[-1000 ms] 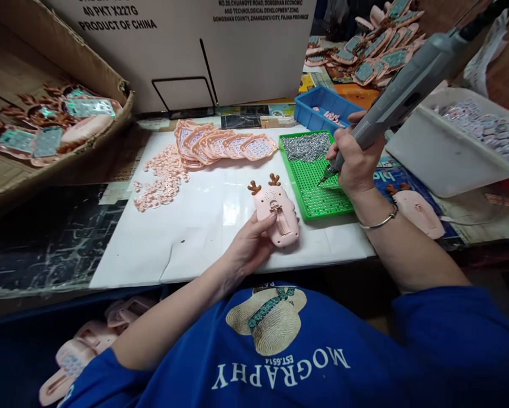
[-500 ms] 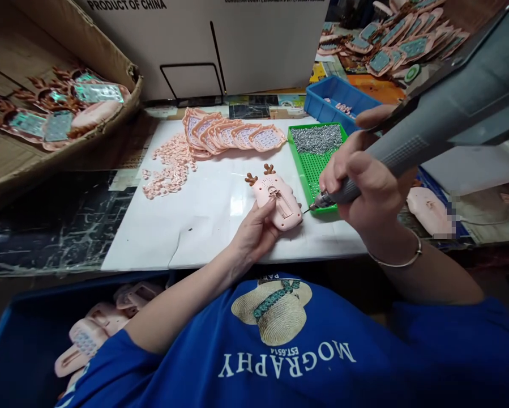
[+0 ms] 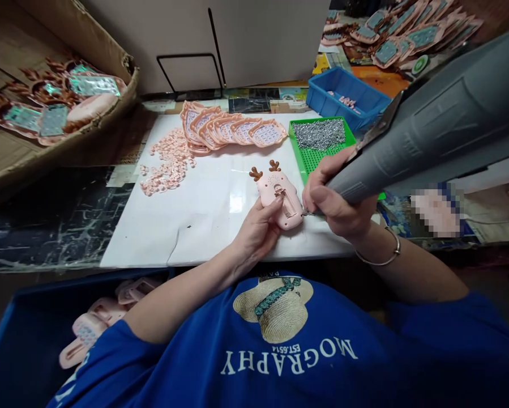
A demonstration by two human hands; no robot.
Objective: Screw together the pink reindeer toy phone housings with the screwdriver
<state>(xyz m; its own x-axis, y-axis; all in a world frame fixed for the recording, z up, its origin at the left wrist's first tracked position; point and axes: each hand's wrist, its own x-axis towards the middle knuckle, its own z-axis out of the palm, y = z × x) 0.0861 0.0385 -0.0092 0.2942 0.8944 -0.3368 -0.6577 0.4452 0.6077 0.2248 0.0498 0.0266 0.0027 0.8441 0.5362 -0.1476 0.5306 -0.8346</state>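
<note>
A pink toy shell with brown antlers (image 3: 278, 195) lies back side up on the white board (image 3: 195, 221). My left hand (image 3: 256, 233) grips its near left edge and pins it down. My right hand (image 3: 333, 198) is wrapped around a grey electric screwdriver (image 3: 432, 133), whose tip touches the shell's lower right corner. A green screw tray (image 3: 310, 160) with a heap of small silver screws (image 3: 319, 134) sits just right of the shell, partly hidden by my right hand and the tool.
A row of pink faceplates (image 3: 231, 131) and a scatter of small pink parts (image 3: 169, 161) lie farther back. A blue bin (image 3: 347, 102) stands behind the tray. A cardboard box (image 3: 54, 107) with assembled units sits left. A blue crate (image 3: 25, 345) with pink shells is below left.
My right hand brought the screwdriver from the green tray down and left to the shell's lower right corner. My left hand kept hold of the shell.
</note>
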